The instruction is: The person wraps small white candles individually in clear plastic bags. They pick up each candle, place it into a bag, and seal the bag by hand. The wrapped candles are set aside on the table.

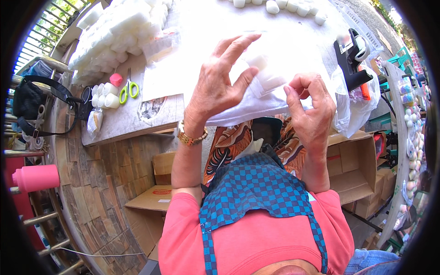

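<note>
In the middle of the washed-out white work surface lies a short white cylinder, like a small candle, in a clear plastic wrapper (pixel 268 75). My left hand (pixel 220 82) is beside it, thumb and fingers spread apart, with the thumb tip close to the wrapper. On the other side is my right hand (pixel 314 105), its thumb and forefinger brought together in a pinch near the wrapper's edge. Whatever is between those fingertips is too small to make out. A white cloth (pixel 243 112) lies beneath, hanging over the table's near edge. Glare hides detail around the wrapper.
Wrapped white cylinders (pixel 112 39) are piled at the far left, near green-handled scissors (pixel 129 90) and a pink piece (pixel 116 79). Loose white cylinders (pixel 293 6) line the far side. A black tape dispenser (pixel 353 62) stands right, above a plastic bag (pixel 350 107). Cardboard boxes (pixel 353 167) sit below.
</note>
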Demonstrator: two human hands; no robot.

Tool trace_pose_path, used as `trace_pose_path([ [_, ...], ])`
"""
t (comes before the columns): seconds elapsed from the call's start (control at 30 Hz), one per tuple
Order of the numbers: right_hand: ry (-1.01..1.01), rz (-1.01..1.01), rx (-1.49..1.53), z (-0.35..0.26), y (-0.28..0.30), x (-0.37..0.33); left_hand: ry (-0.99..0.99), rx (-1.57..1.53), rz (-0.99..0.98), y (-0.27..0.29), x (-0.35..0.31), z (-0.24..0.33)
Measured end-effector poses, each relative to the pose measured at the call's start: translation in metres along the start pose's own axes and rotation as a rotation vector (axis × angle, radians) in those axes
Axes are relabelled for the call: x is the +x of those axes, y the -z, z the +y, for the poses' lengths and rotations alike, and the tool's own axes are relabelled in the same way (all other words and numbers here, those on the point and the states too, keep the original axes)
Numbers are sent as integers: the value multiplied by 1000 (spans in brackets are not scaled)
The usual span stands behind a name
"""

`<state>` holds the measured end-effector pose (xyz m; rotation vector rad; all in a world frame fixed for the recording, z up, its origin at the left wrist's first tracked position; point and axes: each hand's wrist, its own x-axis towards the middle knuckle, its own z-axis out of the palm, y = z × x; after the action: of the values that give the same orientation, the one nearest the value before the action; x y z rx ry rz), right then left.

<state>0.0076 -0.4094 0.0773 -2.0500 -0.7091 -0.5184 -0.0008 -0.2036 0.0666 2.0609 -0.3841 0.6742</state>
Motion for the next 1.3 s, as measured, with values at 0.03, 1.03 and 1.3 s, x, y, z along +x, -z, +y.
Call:
trace_pose_path([
  [0.03, -30, 5, -5, -2, 0, 0, 30, 2, -31, 4, 4, 2],
  [1.03, 698, 129, -362, 31, -14, 1, -113, -230, 377, -33, -5, -18],
  [1.3, 705, 83, -235, 26, -8, 5, -111, 28, 155, -29, -23, 4],
])
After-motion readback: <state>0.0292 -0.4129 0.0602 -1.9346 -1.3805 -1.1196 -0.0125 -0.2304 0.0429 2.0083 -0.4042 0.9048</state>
